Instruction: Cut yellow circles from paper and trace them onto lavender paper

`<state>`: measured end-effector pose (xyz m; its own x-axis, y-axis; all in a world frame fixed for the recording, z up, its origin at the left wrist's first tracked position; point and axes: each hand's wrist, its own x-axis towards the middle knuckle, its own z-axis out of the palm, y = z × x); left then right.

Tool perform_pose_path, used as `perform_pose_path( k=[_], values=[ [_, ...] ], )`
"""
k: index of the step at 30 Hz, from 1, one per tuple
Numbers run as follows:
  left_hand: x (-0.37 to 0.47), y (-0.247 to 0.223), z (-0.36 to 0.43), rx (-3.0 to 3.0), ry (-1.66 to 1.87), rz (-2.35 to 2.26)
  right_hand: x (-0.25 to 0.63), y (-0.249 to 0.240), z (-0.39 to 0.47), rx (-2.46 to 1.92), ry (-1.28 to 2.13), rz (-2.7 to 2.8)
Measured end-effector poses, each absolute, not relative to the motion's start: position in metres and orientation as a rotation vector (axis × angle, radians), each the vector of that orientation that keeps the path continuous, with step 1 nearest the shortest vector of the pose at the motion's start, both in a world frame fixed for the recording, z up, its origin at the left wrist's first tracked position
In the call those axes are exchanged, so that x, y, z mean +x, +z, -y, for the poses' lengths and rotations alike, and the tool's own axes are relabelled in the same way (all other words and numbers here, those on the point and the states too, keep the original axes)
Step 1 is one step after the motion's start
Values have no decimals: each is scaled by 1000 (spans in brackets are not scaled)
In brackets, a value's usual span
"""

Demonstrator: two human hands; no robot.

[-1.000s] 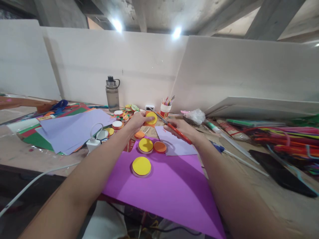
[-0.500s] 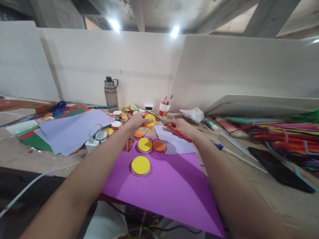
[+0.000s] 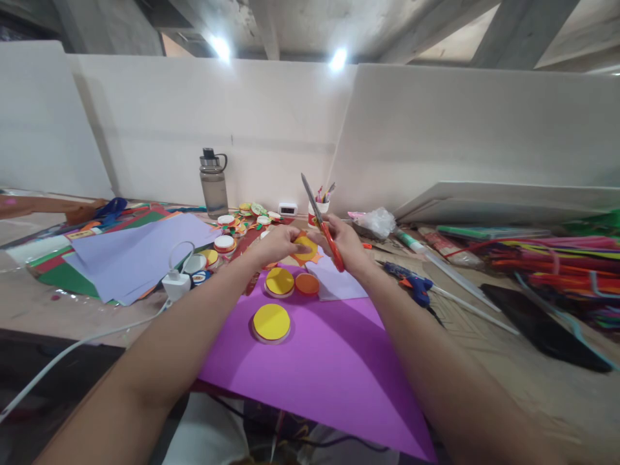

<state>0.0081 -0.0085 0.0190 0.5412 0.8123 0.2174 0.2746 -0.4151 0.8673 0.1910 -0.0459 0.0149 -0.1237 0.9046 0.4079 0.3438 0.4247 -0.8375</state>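
My left hand (image 3: 281, 245) pinches the edge of a yellow disc (image 3: 306, 247) with orange paper points around it. In my right hand (image 3: 345, 244) are orange-handled scissors (image 3: 332, 244), blades pointing up and away. Below both hands, a purple sheet (image 3: 329, 361) carries two yellow-topped discs, one nearer me (image 3: 272, 321) and one farther off (image 3: 279, 281). An orange disc (image 3: 307, 285) lies beside the farther one. A pale lilac sheet (image 3: 339, 282) rests partly under my right hand.
A bottle (image 3: 214, 187) and a paper cup of pens (image 3: 318, 210) stand at the back. Left are lilac sheets (image 3: 130, 252), a white charger (image 3: 175, 284) and small discs (image 3: 225, 243). A glue gun (image 3: 417, 284), black tray (image 3: 542, 326) and pipe cleaners (image 3: 557, 278) lie right.
The scissors have swung upright and off the disc. Both hands have come closer together, with the disc moved right and slightly lower. More of the glue gun shows beside my right forearm.
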Motion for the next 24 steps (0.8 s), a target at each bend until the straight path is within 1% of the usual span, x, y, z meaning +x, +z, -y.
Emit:
perform_pose_path(
  k=[2,5,11,16,19,21,24],
  values=[
    [10,16,8,2005,798,-847,191,14,45,-1097,648,1727],
    [12,14,9,1987,772,-771,190,12,43,-1064,659,1786],
    [11,13,9,2039,846,-876,185,10,46,-1054,644,1769],
    [10,16,9,2052,827,-886,180,10,47,-1003,790,1600],
    [12,19,14,1849,913,-849,177,11,47,-957,848,1424],
    [18,20,19,1597,1005,-790,176,14,48,-910,860,1311],
    [28,18,27,1227,1031,-652,174,19,51,-856,847,1200]
  ],
)
